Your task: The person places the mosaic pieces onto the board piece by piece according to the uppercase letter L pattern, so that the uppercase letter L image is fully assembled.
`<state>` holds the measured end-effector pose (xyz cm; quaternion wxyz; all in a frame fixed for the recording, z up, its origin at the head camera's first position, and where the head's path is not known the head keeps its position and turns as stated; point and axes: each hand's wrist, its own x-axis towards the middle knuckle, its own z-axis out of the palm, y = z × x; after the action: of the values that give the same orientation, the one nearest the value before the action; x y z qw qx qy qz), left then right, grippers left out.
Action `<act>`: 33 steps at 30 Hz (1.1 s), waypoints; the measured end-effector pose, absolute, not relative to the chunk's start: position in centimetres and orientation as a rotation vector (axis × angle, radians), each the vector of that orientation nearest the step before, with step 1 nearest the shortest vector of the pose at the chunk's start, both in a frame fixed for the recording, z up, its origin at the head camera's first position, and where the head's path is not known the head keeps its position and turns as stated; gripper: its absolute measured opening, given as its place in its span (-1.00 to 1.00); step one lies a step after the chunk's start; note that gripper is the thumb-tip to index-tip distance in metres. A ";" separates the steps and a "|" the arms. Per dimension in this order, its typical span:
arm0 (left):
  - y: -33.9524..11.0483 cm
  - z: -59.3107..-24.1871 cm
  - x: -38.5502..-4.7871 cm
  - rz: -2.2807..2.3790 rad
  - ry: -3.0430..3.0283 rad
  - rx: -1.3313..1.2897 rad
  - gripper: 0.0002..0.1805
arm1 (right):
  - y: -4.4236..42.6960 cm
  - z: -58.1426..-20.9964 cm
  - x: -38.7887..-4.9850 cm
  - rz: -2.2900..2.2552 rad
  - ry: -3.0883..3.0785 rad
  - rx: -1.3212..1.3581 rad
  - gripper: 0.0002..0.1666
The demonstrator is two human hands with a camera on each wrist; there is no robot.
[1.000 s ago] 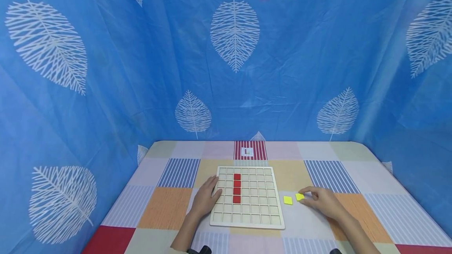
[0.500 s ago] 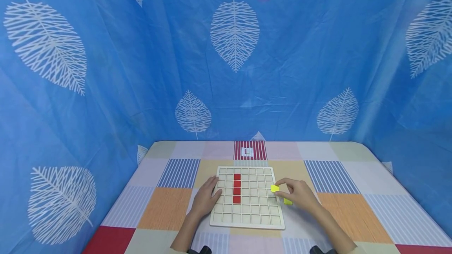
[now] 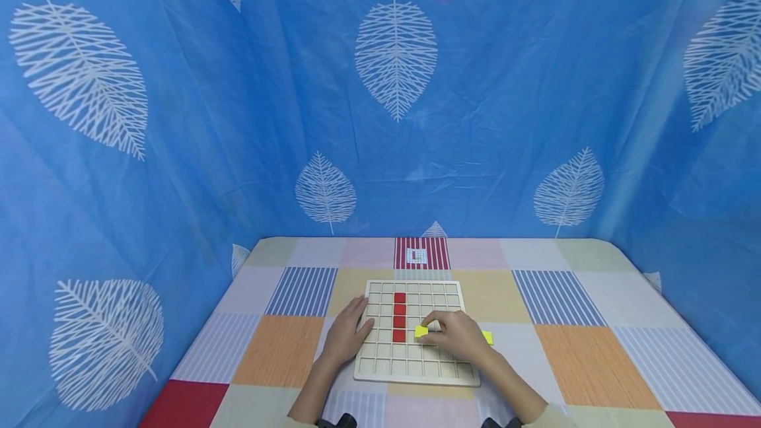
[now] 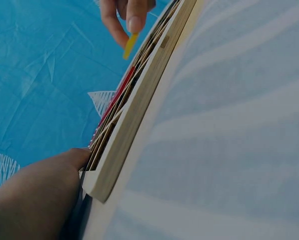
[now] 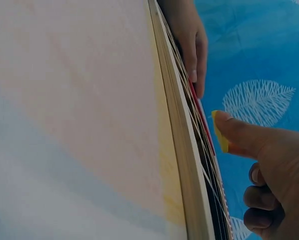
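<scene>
A wooden grid board lies on the table, with a column of red square tiles in its cells. Between the thumb and fingers of my right hand is a yellow square tile, pinched above the board just right of the lowest red tile. The right wrist view shows this yellow tile tilted, with the other fingers curled below. My left hand rests along the board's left edge, its fingers fairly straight. A second yellow tile lies right of the board, partly hidden by my right hand.
Behind the board, a small card with a printed grid pattern lies on the patchwork tablecloth. Blue leaf-print curtains enclose the table at the back and both sides.
My right hand has picked up one yellow tile from the table and carried it left, over the board, near the red column. The left hand has stayed in place.
</scene>
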<state>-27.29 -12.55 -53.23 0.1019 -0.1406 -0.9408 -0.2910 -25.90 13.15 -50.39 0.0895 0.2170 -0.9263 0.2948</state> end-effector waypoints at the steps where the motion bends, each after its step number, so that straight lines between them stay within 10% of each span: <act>1: -12.6 -53.2 -27.3 -0.861 -2.778 -0.415 -0.43 | 13.0 -50.5 -25.9 0.876 -2.764 0.654 -0.66; 33: -12.6 -53.4 -27.5 -0.840 -2.775 -0.420 -0.43 | 16.2 -50.2 -25.1 1.002 -2.671 0.643 -0.69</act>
<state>-27.45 -12.61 -53.38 0.1057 -0.1427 -0.9419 -0.2852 -25.11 16.16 -50.18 0.1087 0.2185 -0.9080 0.3405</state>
